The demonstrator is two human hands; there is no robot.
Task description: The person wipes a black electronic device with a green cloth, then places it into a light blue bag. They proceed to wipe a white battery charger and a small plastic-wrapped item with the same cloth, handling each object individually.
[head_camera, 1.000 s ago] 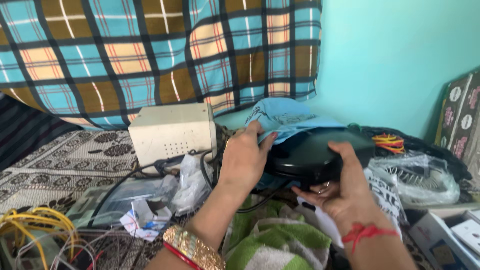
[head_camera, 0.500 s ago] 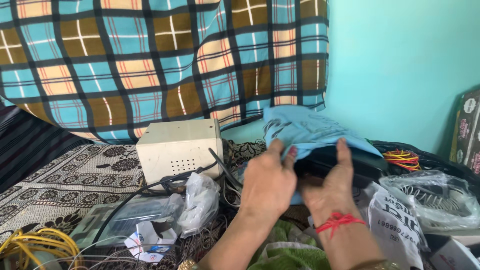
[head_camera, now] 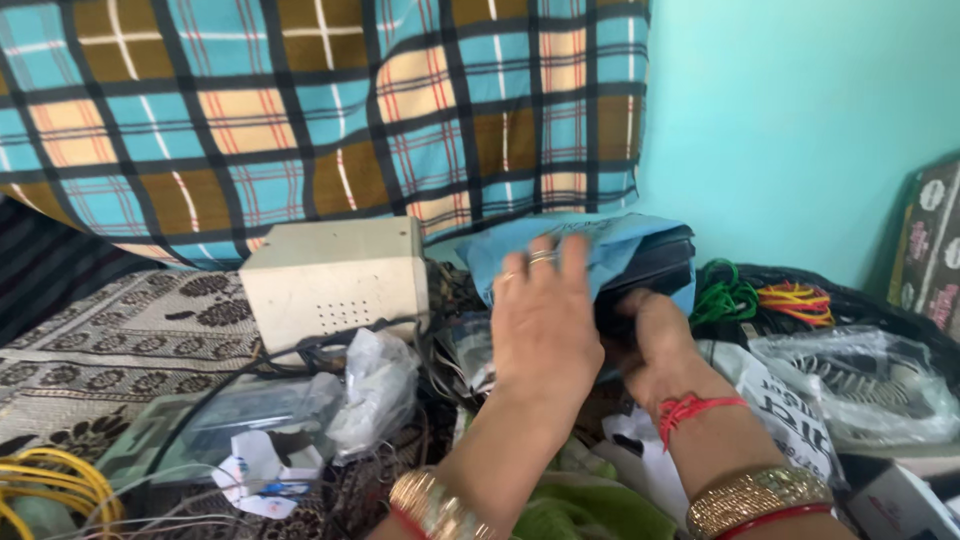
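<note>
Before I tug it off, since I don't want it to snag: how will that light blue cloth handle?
The light blue cloth looks thin and floppy, creasing over the black device. Probably light. The left hand lies flat on it, so it may slide on that smooth casing.

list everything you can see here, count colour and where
black device: one, black, centre right, partly under the cloth
cloth: one, light blue, draped over the device
box unit: one, cream, left of the hands
checked fabric: one, blue and brown, behind
wall: turquoise, right rear
wire bundle: one, yellow, lower left
wire coils: green, red and yellow, right
clear bags: several, around the clutter
left hand: one, flat on the cloth
right hand: one, grip on the device
</note>
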